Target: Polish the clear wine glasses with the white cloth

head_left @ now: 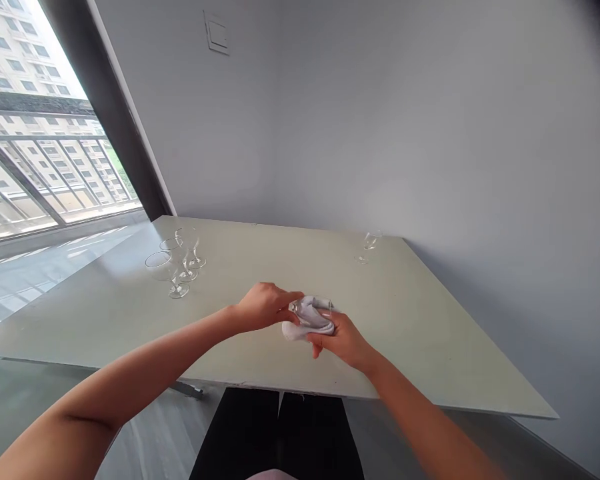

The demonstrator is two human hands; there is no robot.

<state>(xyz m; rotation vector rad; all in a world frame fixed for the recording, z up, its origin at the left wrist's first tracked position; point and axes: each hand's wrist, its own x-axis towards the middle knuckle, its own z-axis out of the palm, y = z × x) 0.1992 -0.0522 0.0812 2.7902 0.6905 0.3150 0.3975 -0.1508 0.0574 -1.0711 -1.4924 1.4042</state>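
In front of me, above the near middle of the table, my left hand (267,307) pinches the stem end of a clear stemmed glass (295,307) with its fingers closed. My right hand (341,339) is wrapped round a white cloth (307,327), which is bunched against the glass's bowl. Part of the bowl's rim shows past the cloth, and the rest of the glass is covered by cloth and fingers. The glass lies tilted on its side between the two hands.
Three stemmed glasses (178,267) stand upright in a row at the table's left. Another stemmed glass (369,247) stands near the back right edge. The pale table (405,360) meets grey walls behind. A window with a railing (45,160) is on the left.
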